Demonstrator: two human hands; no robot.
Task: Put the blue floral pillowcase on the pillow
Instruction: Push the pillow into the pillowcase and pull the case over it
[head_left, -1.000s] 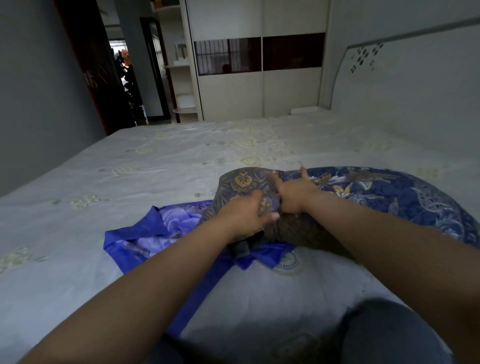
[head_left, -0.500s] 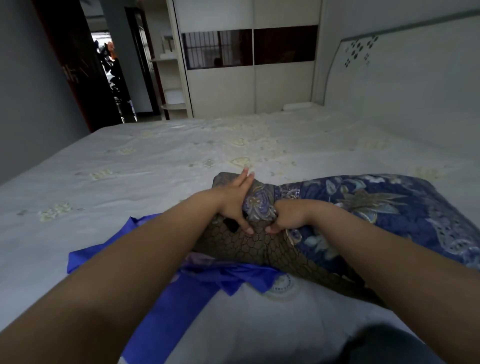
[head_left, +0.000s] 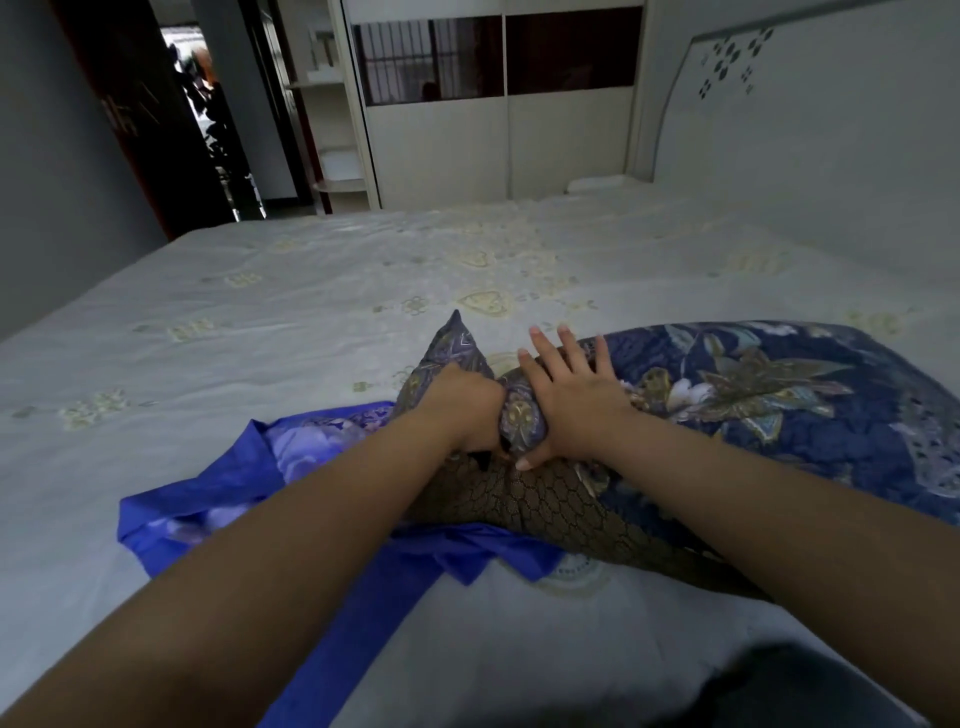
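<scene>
- The bed (head_left: 322, 291) lay bare toward its far edge, giving room to pull.
- The pillow (head_left: 561, 504), soft and yielding, lay near the near edge, mostly inside the blue floral pillowcase (head_left: 779, 400).
- The right hand (head_left: 571, 397) pressed down, fingers spread.
- The left hand (head_left: 467, 410) gripped the limp open hem, probably the best hold.

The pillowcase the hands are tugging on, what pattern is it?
Dark blue pillowcase with large flowers and leaves, in the head view.

open bed sheet (head_left: 311, 312) left and ahead, bright blue cloth (head_left: 218, 483) beside pillow (head_left: 779, 415)
</scene>
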